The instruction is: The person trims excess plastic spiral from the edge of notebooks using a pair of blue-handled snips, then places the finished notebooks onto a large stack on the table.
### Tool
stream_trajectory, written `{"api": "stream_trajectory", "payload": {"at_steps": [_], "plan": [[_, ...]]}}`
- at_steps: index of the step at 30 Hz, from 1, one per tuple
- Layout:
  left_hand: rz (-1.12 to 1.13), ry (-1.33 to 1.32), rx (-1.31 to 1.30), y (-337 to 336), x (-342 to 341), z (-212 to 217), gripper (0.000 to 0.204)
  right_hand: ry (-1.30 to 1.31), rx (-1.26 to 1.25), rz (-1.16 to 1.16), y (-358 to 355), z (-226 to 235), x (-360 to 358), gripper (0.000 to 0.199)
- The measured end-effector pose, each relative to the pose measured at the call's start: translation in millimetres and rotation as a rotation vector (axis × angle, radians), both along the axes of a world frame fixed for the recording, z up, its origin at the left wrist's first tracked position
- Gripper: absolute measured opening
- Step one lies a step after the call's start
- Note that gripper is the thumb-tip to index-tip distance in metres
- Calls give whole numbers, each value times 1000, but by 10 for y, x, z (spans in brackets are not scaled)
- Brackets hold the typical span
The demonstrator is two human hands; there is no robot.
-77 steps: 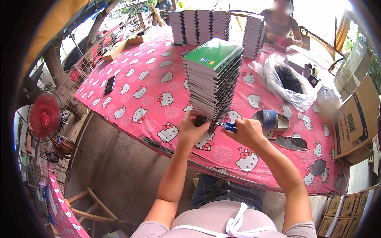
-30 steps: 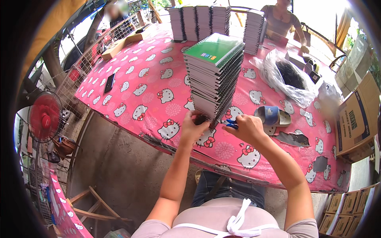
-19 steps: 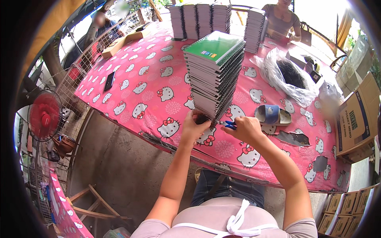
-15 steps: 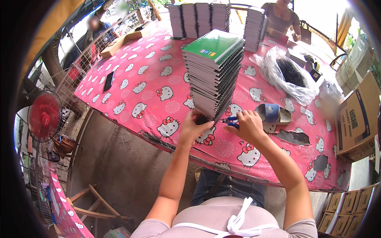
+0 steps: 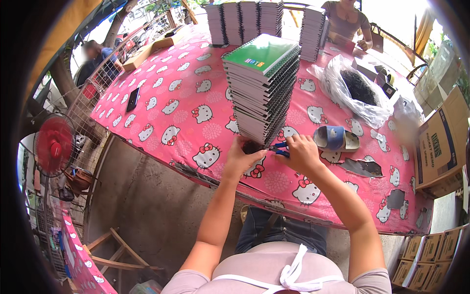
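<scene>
A tall stack of spiral notebooks (image 5: 259, 93) with a green cover on top rises from the pink table in front of me, black coils along its right edge. At the stack's foot, my left hand (image 5: 241, 159) curls round the near corner of a low notebook, its thumb reaching toward the coil end. A dark patch shows between thumb and fingers; its details are hidden. My right hand (image 5: 302, 153) is closed on blue-handled pliers (image 5: 280, 148), whose jaws point left at the coil corner beside my left thumb. Whether the jaws touch the coil is too small to tell.
A blue slide sandal (image 5: 329, 138) lies right of my right hand. Beyond it sits a plastic bag of black coils (image 5: 360, 90). More notebook stacks (image 5: 249, 24) stand behind; a phone (image 5: 132, 99) lies left. Cardboard boxes (image 5: 440, 147) flank the right. A person sits across the table.
My right hand and the pliers have shifted slightly left, closer to the stack's lower corner. My left hand stays nearly in place. The view has tilted a little.
</scene>
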State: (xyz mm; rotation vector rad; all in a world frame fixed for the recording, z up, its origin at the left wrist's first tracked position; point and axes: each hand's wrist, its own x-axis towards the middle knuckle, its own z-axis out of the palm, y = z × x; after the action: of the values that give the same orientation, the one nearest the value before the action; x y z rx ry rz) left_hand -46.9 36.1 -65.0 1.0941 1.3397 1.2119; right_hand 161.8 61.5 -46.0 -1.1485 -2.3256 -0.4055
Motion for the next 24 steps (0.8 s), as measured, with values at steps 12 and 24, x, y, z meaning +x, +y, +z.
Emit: {"api": "stream_trajectory", "payload": {"at_steps": [12,24], "plan": [[-7,325,186,1,-66,-126,57,-92,-149,-57,-33,-8,42,59],[155,945,386,-154,45,-102,63,-144,-46,-47,-10,49,56,51]]}}
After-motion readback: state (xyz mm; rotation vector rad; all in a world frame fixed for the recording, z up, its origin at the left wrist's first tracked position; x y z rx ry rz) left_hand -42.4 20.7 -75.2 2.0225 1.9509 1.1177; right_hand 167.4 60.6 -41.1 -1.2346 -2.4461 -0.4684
